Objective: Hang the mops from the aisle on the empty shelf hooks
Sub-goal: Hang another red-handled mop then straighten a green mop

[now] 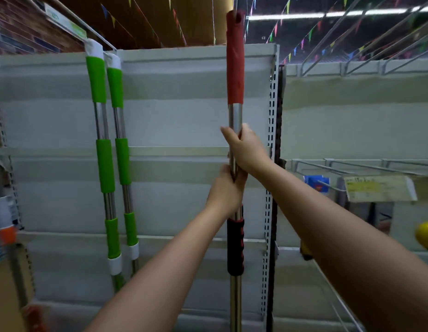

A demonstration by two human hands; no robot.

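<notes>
Before the grey shelf panel (184, 121) I hold a red mop (235, 68) upright by its steel pole. My right hand (246, 149) has its grip curled round the pole just below the red sleeve, and my left hand (226, 188) has its grip wrapped round the same pole directly under it, the two touching. A black sleeve (235, 246) sits below my left hand. The mop's red top reaches above the panel's upper edge. Left of it, two green mops (105, 164) hang side by side from a wire hook (98, 37). More wire hooks (366, 49) jut out at upper right.
</notes>
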